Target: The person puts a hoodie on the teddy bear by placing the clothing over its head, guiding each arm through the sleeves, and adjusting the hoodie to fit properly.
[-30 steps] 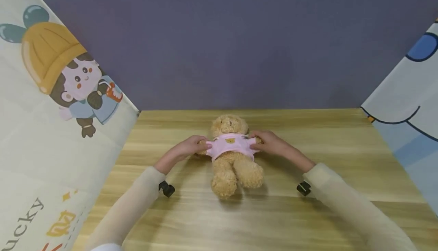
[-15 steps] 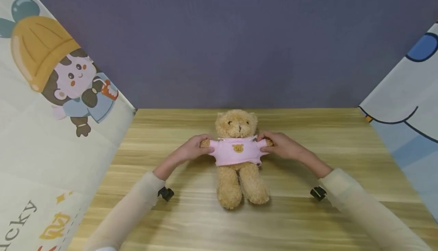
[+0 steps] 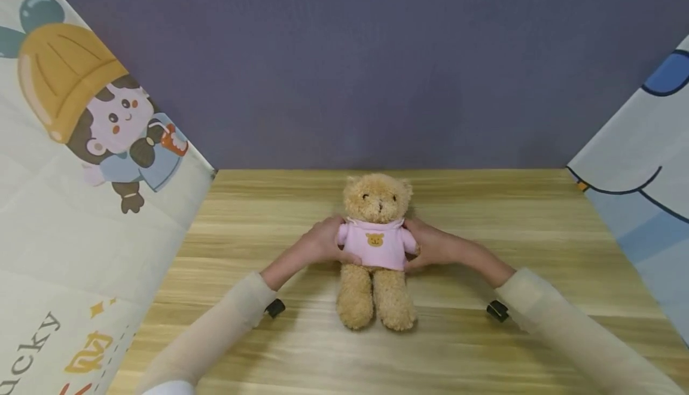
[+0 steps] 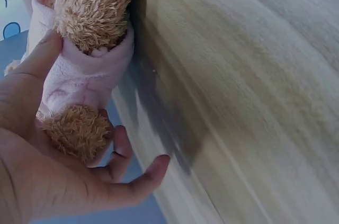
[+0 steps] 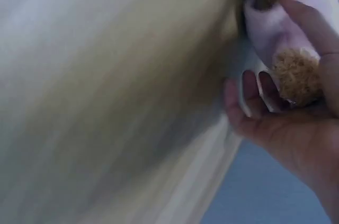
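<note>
A tan plush teddy bear [image 3: 378, 200] in a pink shirt [image 3: 384, 254] faces up at the wooden table's middle, legs toward me. My left hand [image 3: 322, 242] grips one side of its torso, thumb across the shirt's lower front. On the other side my right hand [image 3: 437, 244] holds the torso too. In the left wrist view, the thumb presses near the shirt hem and a furry paw [image 4: 77, 131] sits against the palm, the fingers curving behind. The right wrist view, somewhat blurred, has the other paw [image 5: 296, 75] between thumb and fingers. The bear's back is hidden.
The wooden tabletop [image 3: 258, 347] spreads around the bear. A dark grey-blue panel [image 3: 344, 72] rises behind its far edge. Printed sheets flank it: a cartoon child sheet [image 3: 32, 215] at left, a blue-and-white sheet [image 3: 635, 149] at right.
The bear's head has come up and it lies straighter, slightly farther right. Both hands have shifted from its outstretched arms inward to the sides of its torso, and its arms have dropped.
</note>
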Available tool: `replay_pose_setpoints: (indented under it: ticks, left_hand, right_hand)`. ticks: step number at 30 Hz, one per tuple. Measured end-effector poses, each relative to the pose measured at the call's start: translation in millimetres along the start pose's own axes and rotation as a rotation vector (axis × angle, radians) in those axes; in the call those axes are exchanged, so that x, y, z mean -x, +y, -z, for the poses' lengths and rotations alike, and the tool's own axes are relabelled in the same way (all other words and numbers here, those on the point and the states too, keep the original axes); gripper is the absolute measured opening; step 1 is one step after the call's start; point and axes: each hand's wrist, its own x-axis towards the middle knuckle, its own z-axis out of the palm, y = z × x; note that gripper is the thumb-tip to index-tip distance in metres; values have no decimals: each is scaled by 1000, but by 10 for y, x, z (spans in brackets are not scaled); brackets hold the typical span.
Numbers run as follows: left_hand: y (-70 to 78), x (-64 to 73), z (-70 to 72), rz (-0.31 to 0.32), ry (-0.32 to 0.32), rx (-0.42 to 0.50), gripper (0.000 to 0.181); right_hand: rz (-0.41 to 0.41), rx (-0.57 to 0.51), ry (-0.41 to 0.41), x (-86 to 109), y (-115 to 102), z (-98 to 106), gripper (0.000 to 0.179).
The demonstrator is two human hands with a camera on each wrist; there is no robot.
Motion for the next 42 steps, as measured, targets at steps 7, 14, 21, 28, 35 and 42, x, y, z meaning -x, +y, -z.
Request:
replay_pose_setpoints:
  ticks: [7,14,21,28,35,42]
  left_hand:
    - [-134,39,65,-22,-135,227,69]
    - [-220,-5,240,-70,-92,304,44]
    - [-226,10,203,-105,70,92,29]
    - [-157,-147,164,-170,105,-141,37]
    - [83,-143,275,-299,290,-551,57]
    - [415,-156,363,-292,291,-799,81]
  right_hand:
    - [3,-38,-46,-8,10,-42,108]
    - [-35,-119,-111,70,35,234,58]
    - [40,125,-10,172,121,303,31]
    - [94,349,132,110,104,304,46]
    - [57,580,307,164,-187,335,68]
    - [-20,647,225,130,-388,453,73]
